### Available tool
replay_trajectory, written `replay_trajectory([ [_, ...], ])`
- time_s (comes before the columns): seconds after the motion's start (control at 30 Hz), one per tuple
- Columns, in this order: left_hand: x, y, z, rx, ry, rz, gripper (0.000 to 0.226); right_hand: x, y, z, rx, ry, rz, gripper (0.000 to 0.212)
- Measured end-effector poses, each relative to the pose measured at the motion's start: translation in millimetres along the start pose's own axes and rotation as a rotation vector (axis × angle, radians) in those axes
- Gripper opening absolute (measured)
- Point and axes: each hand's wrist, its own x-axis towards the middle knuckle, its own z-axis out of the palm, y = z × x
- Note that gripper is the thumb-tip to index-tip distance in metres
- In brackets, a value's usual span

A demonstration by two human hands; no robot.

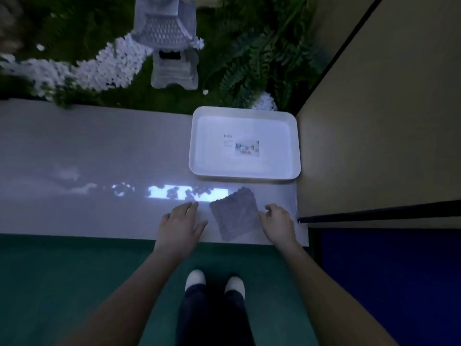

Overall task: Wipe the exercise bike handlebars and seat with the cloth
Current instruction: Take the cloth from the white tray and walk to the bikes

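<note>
Both hands on pale surface. Left hand flat, fingers straight, holding nothing. Right hand loosely curled, empty, fingertips at edge of one folded grey cloth lying between them. Beyond cloth: one white tray, one label inside, print unreadable. Behind: one stone lantern, white pebbles, ferns.

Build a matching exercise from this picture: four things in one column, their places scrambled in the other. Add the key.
Things
1. cloth
2. tray
3. stone lantern
4. shoes

Places
a. on the green floor
b. between the left hand and the right hand
c. among the plants
d. on the ledge, beyond the cloth

Pairs: 1-b, 2-d, 3-c, 4-a
</note>
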Motion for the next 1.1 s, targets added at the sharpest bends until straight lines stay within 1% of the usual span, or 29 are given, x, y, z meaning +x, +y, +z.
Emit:
replay_trajectory([
  [0.2, 8, -7, 38, -0.024, 0.056, 0.009, 0.056, 29, 5, 30, 0.06, 0.061, 0.091, 0.035],
  [0.3, 10, -9, 45, -0.05, 0.076, 0.003, 0.054, 39, 2, 39, 0.124, 0.082, 0.133, 0.038],
  [0.37, 10, -10, 49, -0.087, 0.078, 0.004, 0.053, 44, -2, 44, 0.181, 0.06, 0.17, 0.038],
  [0.47, 7, -11, 49, -0.131, 0.068, -0.009, 0.052, 47, -9, 50, 0.262, -0.009, 0.219, 0.023],
  [0.53, 5, -12, 47, -0.15, 0.046, -0.018, 0.052, 44, -15, 51, 0.329, -0.05, 0.226, 0.03],
  [0.57, 4, -13, 44, -0.152, 0.035, -0.022, 0.052, 42, -18, 51, 0.346, -0.055, 0.207, 0.028],
  [0.67, 2, -13, 33, -0.185, 0.025, -0.031, 0.052, 28, -31, 41, 0.35, 0.0, 0.095, 0.01],
  [0.87, -2, -2, -11, -0.42, 0.025, -0.09, 0.049, -8, -69, 0, 0.471, 0.07, -0.056, 0.013],
  [0.97, -3, 10, -40, -0.586, 0.058, -0.127, 0.043, -33, -92, -29, 0.627, 0.076, -0.11, 0.007],
  [1.03, -6, 19, -66, -0.743, 0.101, -0.152, 0.04, -53, -109, -51, 0.745, 0.051, -0.17, 0.011],
  [1.1, -11, 29, -93, -0.931, 0.09, -0.181, 0.039, -77, -126, -75, 0.858, 0.019, -0.24, 0.012],
])
